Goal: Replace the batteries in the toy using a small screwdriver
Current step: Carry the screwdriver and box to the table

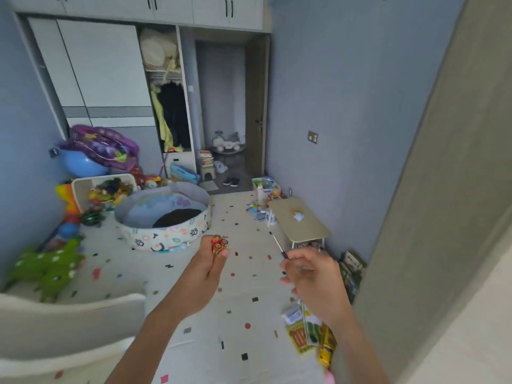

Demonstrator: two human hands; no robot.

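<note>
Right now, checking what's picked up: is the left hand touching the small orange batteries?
Touching. The head view shows the left hand pinching the orange batteries between its fingertips.

2 hands, 2 batteries, 1 screwdriver, 1 low table, 1 play pool.

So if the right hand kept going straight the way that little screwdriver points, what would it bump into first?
The right hand holds the screwdriver with its tip aimed up and left, away from the person. Nothing stands close in that line. Farther on it seems to run toward the small beige table and the litter beside it, though depth is hard to judge.
</note>
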